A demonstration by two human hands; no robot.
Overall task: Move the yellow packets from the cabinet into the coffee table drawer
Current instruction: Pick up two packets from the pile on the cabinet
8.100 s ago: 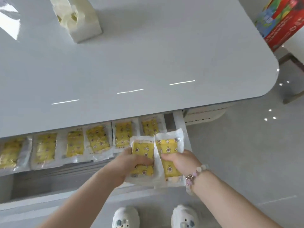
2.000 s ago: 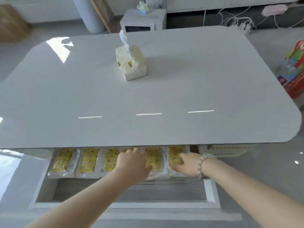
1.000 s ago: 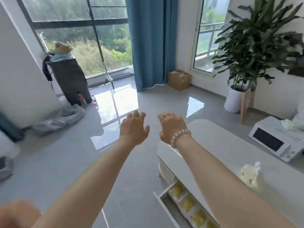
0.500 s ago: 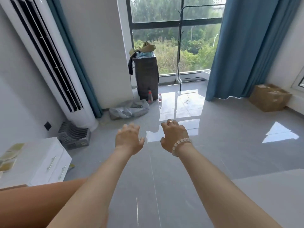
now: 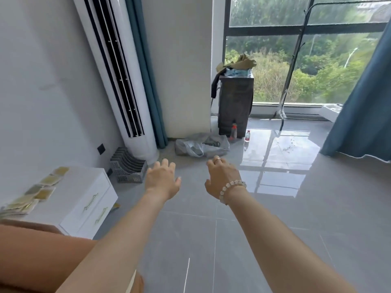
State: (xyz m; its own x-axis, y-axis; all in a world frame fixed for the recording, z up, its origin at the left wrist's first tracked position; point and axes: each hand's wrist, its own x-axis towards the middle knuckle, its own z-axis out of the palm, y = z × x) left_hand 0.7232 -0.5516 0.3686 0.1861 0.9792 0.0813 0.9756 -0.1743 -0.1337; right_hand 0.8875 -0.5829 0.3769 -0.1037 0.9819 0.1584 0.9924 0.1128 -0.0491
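Several yellow packets [image 5: 40, 188] lie in a loose row on top of a low white cabinet [image 5: 84, 199] with two gold handles at the lower left. My left hand [image 5: 161, 180] and my right hand [image 5: 220, 178] are stretched out in front of me over the grey floor, fingers relaxed and holding nothing. A ring and a bead bracelet are on my right hand. Both hands are well to the right of the cabinet. The coffee table and its drawer are out of view.
A tall white air conditioner [image 5: 118, 81] stands behind the cabinet, with a grey file rack [image 5: 127, 168] at its foot. A plastic bag [image 5: 201, 144], bottles and a dark stand [image 5: 234, 104] sit by the window. A brown sofa arm [image 5: 36, 254] fills the lower left.
The view has swung left from the coffee table drawer toward the cabinet, which is now closer. Both hands left the drawer's packets and stay held out, holding nothing.
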